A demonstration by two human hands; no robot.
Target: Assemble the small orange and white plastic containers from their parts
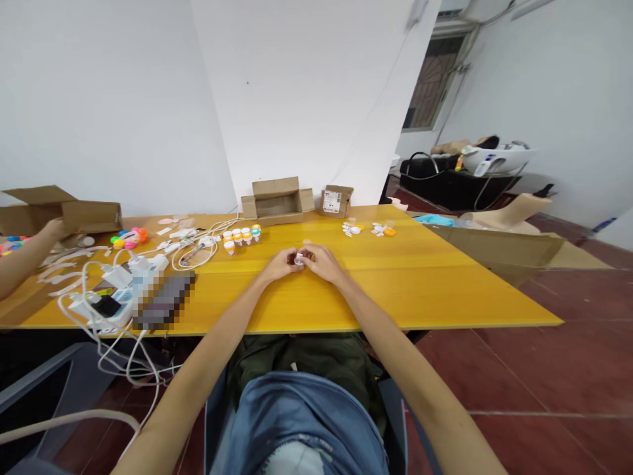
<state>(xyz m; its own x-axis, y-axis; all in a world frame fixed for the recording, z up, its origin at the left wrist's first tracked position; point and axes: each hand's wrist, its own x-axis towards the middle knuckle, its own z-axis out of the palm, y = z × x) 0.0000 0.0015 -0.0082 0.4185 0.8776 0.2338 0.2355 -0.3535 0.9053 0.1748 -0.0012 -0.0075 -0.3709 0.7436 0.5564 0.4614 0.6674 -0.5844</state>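
Pinching small white part between fingertips of left hand and right hand, both closed in tight, nearly meeting. Too small to ID exactly; can't tell if touching yellow tabletop below or held just above. Located on near side of table, straight ahead of torso.

Clock positions from the part:
- 10 o'clock: white-and-orange capped pieces bunched upright, one with teal.
- 11 o'clock: open cardboard box, against wall.
- 1 o'clock: small labelled carton, near that box.
- 2 o'clock: two loose clusters of white discs, each with some orange.
- 3 o'clock, past table edge: large cardboard box with beige form inside.
- Between 8 and 9: power strip loaded with white plugs, pixelated dark item just beside.
- Between 9 and 10: coiled white cable, then multicolored toy farther out.
- 9 o'clock, far end: co-worker's hand at flapped carton.
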